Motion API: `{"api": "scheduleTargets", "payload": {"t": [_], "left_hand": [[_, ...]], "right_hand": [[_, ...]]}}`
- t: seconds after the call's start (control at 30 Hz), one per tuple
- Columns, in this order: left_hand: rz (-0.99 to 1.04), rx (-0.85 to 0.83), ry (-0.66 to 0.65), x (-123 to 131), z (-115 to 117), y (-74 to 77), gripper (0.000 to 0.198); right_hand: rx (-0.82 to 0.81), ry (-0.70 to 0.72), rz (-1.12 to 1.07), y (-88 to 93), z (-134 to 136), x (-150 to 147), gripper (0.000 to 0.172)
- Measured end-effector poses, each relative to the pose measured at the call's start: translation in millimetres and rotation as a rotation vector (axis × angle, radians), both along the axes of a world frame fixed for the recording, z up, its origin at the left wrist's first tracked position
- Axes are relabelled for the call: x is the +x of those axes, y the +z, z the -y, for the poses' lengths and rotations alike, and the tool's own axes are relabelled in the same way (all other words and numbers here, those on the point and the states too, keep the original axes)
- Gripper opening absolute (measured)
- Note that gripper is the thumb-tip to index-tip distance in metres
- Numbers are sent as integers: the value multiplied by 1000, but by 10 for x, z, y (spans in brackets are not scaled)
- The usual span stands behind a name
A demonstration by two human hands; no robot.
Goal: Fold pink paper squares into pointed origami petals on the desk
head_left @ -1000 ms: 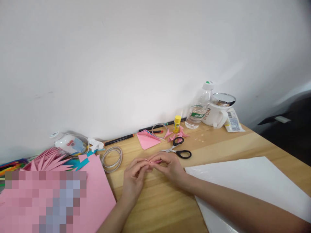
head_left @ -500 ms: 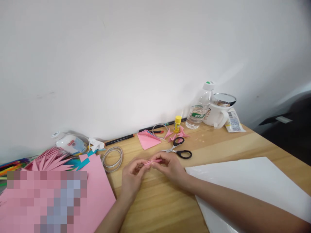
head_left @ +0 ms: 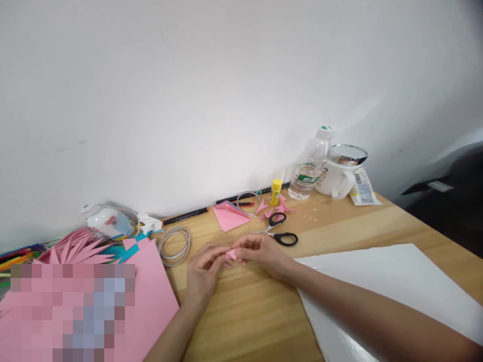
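Note:
A small folded piece of pink paper (head_left: pixel 232 254) is pinched between my two hands over the wooden table. My left hand (head_left: pixel 206 269) grips its left side, fingers closed. On the other side my right hand (head_left: pixel 262 254) pinches it between thumb and fingers, which hide part of the fold. Just beyond the right hand lie black-handled scissors (head_left: pixel 284 238), their blades partly covered by that hand. Behind them are several small folded pink paper pieces (head_left: pixel 281 207) and a stack of pink paper squares (head_left: pixel 230 217).
A yellow glue stick (head_left: pixel 276 193), a water bottle (head_left: pixel 306 173) and a white mug (head_left: pixel 334 181) stand near the wall. Coiled cord (head_left: pixel 174 246) lies left of my hands. Pink sheets (head_left: pixel 151 301) cover the left side; a white sheet (head_left: pixel 392 286) lies under my right forearm.
The pink paper has turned in my fingers, from a thin long edge to a small flat face. Both hands have shifted slightly. The white sheet's near-left edge looks moved a little right.

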State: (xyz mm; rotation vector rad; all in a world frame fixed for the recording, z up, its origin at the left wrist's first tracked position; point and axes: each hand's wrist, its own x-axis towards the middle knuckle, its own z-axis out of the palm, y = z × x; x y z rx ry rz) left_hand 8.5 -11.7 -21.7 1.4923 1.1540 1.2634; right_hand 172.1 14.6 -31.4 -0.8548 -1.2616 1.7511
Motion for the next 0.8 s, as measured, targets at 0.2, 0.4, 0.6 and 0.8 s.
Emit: {"api": "scheduleTargets", "payload": {"t": [0.2,0.4,0.6,0.8], "left_hand": [[79,-62,-38,-12,-1,-21,8],[122,-155,-69,16,4,3,8],[123,-197,25,20,-18,-25,22],[52,-225,51,32,-3,-42,12]], "right_hand": [[-44,65,5,29,-14,29,26],[-17,109,7,30,-14,37,24],[200,-49,80,48,43,-10,22],[590,-214,321,22,104,-33,12]]}}
